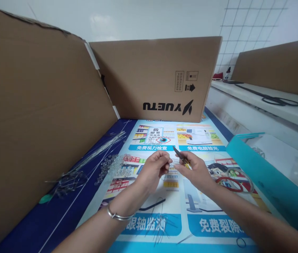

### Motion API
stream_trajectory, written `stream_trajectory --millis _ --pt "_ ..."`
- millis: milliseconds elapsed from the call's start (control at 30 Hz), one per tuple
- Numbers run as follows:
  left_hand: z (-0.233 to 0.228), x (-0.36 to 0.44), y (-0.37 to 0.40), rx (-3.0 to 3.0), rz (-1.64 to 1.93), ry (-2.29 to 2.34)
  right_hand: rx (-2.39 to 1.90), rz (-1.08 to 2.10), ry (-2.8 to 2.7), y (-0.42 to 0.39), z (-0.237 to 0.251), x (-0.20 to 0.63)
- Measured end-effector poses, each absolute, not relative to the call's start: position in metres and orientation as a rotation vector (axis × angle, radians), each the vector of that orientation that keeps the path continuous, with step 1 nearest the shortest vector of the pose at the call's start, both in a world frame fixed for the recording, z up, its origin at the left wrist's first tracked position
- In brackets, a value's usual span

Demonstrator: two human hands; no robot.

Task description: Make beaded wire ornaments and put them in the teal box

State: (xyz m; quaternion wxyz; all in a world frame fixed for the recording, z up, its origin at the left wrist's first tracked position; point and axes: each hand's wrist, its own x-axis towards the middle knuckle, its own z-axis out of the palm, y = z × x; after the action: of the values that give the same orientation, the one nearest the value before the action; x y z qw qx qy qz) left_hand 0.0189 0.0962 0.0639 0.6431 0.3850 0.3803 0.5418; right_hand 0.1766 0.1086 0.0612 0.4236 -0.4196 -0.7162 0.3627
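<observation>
Under soft, muted light, a pale glare marks the wall (151, 19), and the outer edges look blurred.

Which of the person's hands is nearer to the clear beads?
Left. The left hand is just to the right of the clear beads; the right hand is farther to the right, beyond the left hand.

So everything's sitting on a printed blue-and-white sheet (182, 202): clear beads (114, 167) spread out left, next to a bundle of thin rods (103, 147) and a wire tangle (71, 182), loose wires (160, 223) at the near edge, plus a red coil (233, 190) and teal box (270, 179) over right.
</observation>
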Motion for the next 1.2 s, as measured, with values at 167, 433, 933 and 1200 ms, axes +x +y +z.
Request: stream_trajectory --millis 167,433,933,1200 --pt "0.061 0.024 0.092 0.867 1.151 0.848 -0.996 0.981 -1.758 0.112 0.06 0.184" --pt "0.061 0.012 0.101 1.424 0.788 0.962 -1.086 1.13 -1.884 0.121 0.06 0.196" --pt "0.054 0.011 0.103 1.475 0.858 1.02 -1.097 1.348 -1.79 0.115 0.056 0.188" --pt "0.052 0.016 0.101 1.501 0.816 1.083 -1.144 1.18 -1.723 0.119 0.047 0.186"
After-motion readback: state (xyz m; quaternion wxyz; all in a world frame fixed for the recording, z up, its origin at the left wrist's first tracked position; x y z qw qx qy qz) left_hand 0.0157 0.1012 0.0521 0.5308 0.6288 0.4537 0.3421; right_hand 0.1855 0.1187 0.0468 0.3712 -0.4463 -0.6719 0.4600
